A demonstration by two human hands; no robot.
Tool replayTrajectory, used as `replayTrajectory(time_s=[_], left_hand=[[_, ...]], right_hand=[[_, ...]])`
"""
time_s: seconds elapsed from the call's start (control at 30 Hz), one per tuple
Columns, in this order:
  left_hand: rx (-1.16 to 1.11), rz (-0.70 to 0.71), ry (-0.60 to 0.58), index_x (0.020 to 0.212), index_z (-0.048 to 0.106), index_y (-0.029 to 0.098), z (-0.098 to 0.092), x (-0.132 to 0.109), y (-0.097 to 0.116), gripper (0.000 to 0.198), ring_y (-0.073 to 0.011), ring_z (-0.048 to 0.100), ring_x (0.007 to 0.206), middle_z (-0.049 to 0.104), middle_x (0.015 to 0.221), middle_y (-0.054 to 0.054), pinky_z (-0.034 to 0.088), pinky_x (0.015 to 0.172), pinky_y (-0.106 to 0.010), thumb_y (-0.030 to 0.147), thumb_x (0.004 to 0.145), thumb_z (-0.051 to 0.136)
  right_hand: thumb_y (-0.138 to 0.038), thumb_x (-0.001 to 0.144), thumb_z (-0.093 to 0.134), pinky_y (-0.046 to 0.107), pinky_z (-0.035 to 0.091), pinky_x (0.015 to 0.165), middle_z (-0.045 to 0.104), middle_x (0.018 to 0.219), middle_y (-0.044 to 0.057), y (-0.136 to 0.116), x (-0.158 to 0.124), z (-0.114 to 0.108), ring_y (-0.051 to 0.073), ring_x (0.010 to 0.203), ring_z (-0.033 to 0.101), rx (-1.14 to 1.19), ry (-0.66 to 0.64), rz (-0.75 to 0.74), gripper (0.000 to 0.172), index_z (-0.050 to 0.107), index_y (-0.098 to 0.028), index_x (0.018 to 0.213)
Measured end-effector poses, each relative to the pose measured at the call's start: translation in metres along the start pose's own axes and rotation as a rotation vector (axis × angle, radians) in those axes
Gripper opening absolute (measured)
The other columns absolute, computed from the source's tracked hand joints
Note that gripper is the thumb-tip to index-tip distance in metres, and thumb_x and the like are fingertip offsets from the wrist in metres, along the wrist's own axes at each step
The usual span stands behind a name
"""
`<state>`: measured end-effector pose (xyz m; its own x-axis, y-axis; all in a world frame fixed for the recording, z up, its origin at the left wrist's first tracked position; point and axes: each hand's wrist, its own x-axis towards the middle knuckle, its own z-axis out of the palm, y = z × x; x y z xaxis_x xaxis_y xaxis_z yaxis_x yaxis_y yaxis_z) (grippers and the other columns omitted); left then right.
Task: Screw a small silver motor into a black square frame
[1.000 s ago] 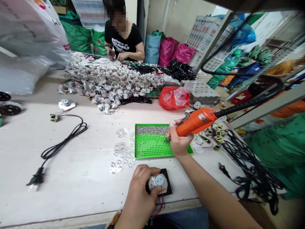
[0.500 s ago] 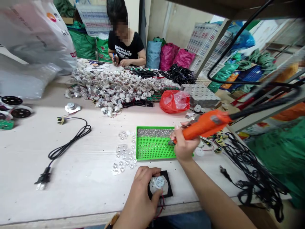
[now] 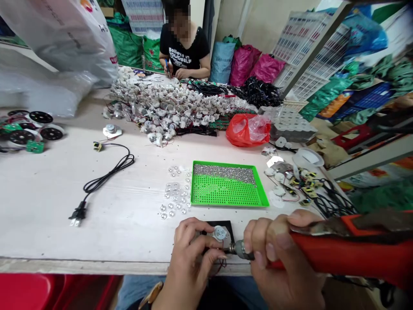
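Observation:
A small round silver motor (image 3: 220,233) on a pale plate rests on a black block (image 3: 227,225) at the table's front edge. My left hand (image 3: 195,252) grips the motor piece from the left, its thumb and forefinger close together by the lower edge. In my right hand (image 3: 280,245) is a red-orange electric screwdriver (image 3: 351,254), lying nearly level. Its bit points left and meets the work beside my left fingertips; whether a screw sits there is hidden. Thin red and black wires hang below the motor. Just behind stands a green perforated tray (image 3: 226,202) with many small screws (image 3: 222,171).
Small clear discs (image 3: 174,196) lie left of the tray. A black power cord (image 3: 106,174) is farther left. Behind are a heap of motors (image 3: 167,107) and a red plastic bag (image 3: 247,131). Cables (image 3: 332,200) lie at right. Another person (image 3: 183,47) works across the table.
My right hand has brought the screwdriver from over the tray down to the motor on the block. My left thumb and forefinger have closed in near the bit. The view has shifted.

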<state>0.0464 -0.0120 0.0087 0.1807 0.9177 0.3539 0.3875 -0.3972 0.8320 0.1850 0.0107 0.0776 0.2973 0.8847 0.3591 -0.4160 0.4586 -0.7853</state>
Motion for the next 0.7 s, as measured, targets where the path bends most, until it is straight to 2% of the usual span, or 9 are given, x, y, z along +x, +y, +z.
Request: replayTrajectory(time_s=[0.17, 0.37, 0.53, 0.7], left_hand=[[0.152, 0.085, -0.017, 0.096, 0.062, 0.023, -0.001, -0.004, 0.006, 0.011, -0.0255, 0.043, 0.112, 0.056, 0.11, -0.005, 0.039, 0.095, -0.039, 0.012, 0.098, 0.058], [0.289, 0.191, 0.001, 0.097, 0.057, 0.018, 0.0, -0.009, 0.011, 0.006, -0.0251, 0.043, 0.111, 0.061, 0.108, -0.006, 0.029, 0.101, -0.042, 0.017, 0.102, 0.053], [0.26, 0.17, 0.024, 0.096, 0.057, 0.018, -0.001, -0.011, 0.012, 0.006, -0.0234, 0.044, 0.104, 0.062, 0.1, -0.004, 0.03, 0.1, -0.042, 0.019, 0.101, 0.055], [0.253, 0.166, -0.004, 0.097, 0.058, 0.02, -0.002, -0.014, 0.009, 0.007, -0.024, 0.045, 0.102, 0.061, 0.1, -0.004, 0.032, 0.095, -0.042, 0.014, 0.1, 0.056]], right_hand=[[-0.013, 0.091, 0.068, 0.022, 0.052, 0.052, 0.052, 0.057, -0.011, -0.006, -0.006, -0.001, 0.007, 0.043, 0.048, -0.003, 0.015, -0.008, 0.019, 0.057, -0.022, 0.103], [-0.014, 0.091, 0.068, 0.022, 0.052, 0.05, 0.053, 0.056, -0.01, -0.002, -0.012, 0.003, 0.008, 0.042, 0.048, -0.024, 0.021, -0.014, 0.017, 0.057, -0.022, 0.101], [-0.012, 0.088, 0.066, 0.022, 0.051, 0.05, 0.052, 0.055, -0.01, -0.001, -0.012, 0.006, 0.008, 0.041, 0.047, -0.033, 0.057, -0.013, 0.018, 0.056, -0.022, 0.1], [-0.012, 0.087, 0.068, 0.022, 0.051, 0.049, 0.052, 0.053, -0.011, -0.003, -0.013, 0.009, 0.008, 0.04, 0.046, -0.034, 0.044, -0.009, 0.02, 0.056, -0.023, 0.098]])
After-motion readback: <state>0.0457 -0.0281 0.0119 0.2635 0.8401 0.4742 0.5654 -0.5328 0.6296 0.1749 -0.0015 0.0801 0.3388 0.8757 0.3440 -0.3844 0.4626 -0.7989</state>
